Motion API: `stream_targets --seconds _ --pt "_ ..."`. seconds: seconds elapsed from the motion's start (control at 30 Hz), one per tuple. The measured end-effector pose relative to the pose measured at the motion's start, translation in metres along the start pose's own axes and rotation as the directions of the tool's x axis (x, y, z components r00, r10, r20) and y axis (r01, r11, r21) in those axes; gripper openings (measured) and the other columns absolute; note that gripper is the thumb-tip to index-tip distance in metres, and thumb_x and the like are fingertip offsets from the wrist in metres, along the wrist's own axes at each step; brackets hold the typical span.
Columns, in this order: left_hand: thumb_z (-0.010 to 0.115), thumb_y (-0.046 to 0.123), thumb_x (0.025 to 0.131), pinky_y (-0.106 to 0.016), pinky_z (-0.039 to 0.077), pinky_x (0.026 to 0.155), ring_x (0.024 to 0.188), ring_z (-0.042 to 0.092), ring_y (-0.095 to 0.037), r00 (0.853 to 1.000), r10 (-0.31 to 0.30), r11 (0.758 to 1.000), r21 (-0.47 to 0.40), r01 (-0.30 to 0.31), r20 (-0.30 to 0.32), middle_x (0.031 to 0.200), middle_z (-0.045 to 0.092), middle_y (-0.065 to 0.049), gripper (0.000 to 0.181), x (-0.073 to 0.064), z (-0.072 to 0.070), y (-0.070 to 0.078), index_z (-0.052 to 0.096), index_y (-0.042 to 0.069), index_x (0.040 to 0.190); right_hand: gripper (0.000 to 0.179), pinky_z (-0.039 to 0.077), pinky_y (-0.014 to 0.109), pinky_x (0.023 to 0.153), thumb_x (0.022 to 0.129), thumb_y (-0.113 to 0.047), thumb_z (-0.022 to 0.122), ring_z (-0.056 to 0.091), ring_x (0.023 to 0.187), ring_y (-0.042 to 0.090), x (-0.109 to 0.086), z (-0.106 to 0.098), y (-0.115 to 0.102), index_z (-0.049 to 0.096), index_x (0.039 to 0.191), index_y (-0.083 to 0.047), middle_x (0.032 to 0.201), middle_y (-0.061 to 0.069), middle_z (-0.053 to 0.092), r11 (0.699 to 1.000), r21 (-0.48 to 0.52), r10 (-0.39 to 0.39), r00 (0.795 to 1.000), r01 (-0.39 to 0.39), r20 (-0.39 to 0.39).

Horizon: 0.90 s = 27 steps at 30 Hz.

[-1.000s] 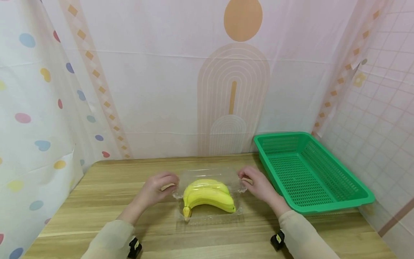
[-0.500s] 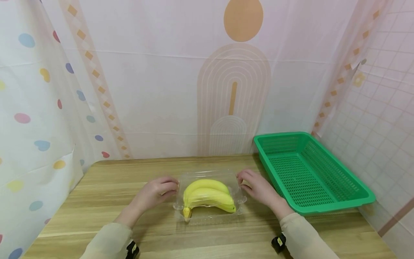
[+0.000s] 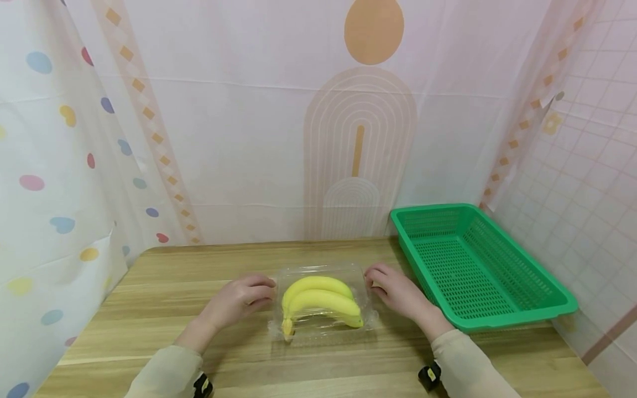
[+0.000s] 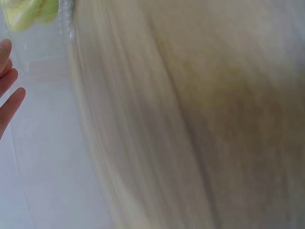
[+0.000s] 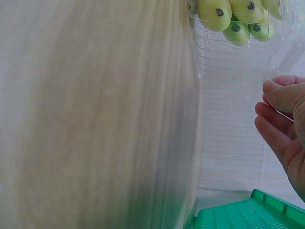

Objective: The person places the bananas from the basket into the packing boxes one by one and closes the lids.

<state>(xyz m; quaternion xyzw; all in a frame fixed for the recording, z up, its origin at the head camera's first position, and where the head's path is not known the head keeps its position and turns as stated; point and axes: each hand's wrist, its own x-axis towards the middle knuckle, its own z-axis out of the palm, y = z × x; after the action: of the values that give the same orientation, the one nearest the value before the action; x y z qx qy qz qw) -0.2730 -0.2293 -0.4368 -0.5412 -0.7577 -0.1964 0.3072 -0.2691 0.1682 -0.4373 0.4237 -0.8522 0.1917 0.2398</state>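
Note:
A bunch of yellow bananas [image 3: 318,298] lies in a clear plastic clamshell box [image 3: 323,336] on the wooden table, its stem toward the front left. The box's transparent lid [image 3: 318,270] lies over the fruit, low above it. At the lid's left side, my left hand [image 3: 239,301] has its fingertips at the edge. My right hand [image 3: 393,290] pinches the opposite edge between thumb and index finger. In the right wrist view, several dark banana ends [image 5: 237,28] show through the plastic, and the right hand's other fingers [image 5: 276,121] hang loosely below the pinch.
A green plastic basket [image 3: 478,271] with mesh walls stands to the right, close by my right forearm. Patterned curtains [image 3: 249,138] hang behind the wooden table [image 3: 164,293] and on both sides. Each wrist carries a small black camera [image 3: 429,376].
The lid's near edge has come down toward me, settling over the bananas. Both hands have stayed at its sides, with only slight shifts of the fingers.

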Motion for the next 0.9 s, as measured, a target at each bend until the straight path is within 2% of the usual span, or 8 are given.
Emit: stream_targets --seconds 0.13,0.33,0.57,0.9 --pt "0.077 0.011 0.085 -0.031 0.059 0.08 0.091 0.069 -0.026 1.0 -0.001 1.0 -0.013 0.001 0.002 0.102 0.07 -0.009 0.009 0.0 0.0 -0.001 0.073 0.011 0.093 0.034 0.056 0.032 0.079 0.076 0.011 0.079 0.061 0.099 0.02 0.001 -0.001 -0.001 0.056 0.089 -0.01 0.105 0.004 0.061 1.0 -0.007 0.002 1.0 -0.002 0.005" --pt "0.083 0.0 0.069 -0.03 0.058 0.082 0.092 0.069 -0.026 1.0 -0.018 1.0 -0.009 0.018 0.022 0.1 0.071 -0.009 0.025 0.0 -0.001 -0.001 0.073 0.01 0.09 0.033 0.056 0.034 0.081 0.077 0.01 0.079 0.062 0.099 0.021 0.001 -0.001 -0.003 0.057 0.09 -0.011 0.105 0.004 0.063 1.0 -0.014 0.013 1.0 -0.013 0.008" --pt "0.086 -0.007 0.062 -0.031 0.058 0.082 0.092 0.069 -0.026 0.998 -0.054 0.999 0.006 0.053 0.033 0.1 0.071 -0.01 0.036 0.0 -0.003 0.001 0.073 0.007 0.093 0.026 0.056 0.035 0.082 0.081 0.005 0.078 0.062 0.1 0.021 0.0 -0.002 -0.005 0.061 0.092 -0.011 0.105 0.004 0.065 0.999 -0.011 0.051 0.999 -0.051 0.0" --pt "0.083 -0.006 0.063 -0.033 0.058 0.08 0.092 0.068 -0.025 0.994 -0.111 0.993 0.034 0.111 0.008 0.102 0.07 -0.008 0.035 -0.001 -0.008 0.004 0.073 0.008 0.094 0.023 0.056 0.036 0.081 0.082 0.002 0.079 0.062 0.097 0.021 -0.002 -0.004 -0.01 0.064 0.09 -0.013 0.1 0.002 0.065 0.988 -0.019 0.15 0.988 -0.151 -0.021"
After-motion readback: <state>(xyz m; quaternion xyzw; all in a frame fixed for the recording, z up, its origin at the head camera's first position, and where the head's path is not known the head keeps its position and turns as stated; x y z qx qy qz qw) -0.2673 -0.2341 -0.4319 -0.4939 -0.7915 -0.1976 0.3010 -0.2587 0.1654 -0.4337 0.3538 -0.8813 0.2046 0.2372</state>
